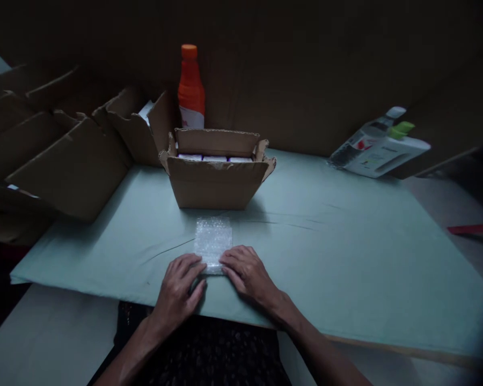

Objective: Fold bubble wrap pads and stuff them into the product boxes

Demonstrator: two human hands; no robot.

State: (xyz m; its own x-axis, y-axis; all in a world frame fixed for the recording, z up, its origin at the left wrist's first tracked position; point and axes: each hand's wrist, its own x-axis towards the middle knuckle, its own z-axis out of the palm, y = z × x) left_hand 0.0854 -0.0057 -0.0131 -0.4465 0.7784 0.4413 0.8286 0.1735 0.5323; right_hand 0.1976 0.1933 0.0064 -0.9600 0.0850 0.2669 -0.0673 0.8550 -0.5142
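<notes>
A small square sheet of clear bubble wrap [213,238] lies flat on the table in front of me. My left hand [179,284] rests at its near left corner, fingertips touching the edge and thumb held apart. At the near right corner, my right hand [247,273] has its fingers bent over the edge, with the thumb close beneath them. Just beyond the wrap stands an open cardboard box [217,185], with several white-topped packs [215,158] visible inside.
Several open cardboard boxes [72,166] crowd the left side. An orange bottle [191,88] stands behind the middle box. Toward the back right, a clear bottle [362,140] and a white jug with a green cap [386,153] lean at an angle. Pale green cloth [346,257] covers the table.
</notes>
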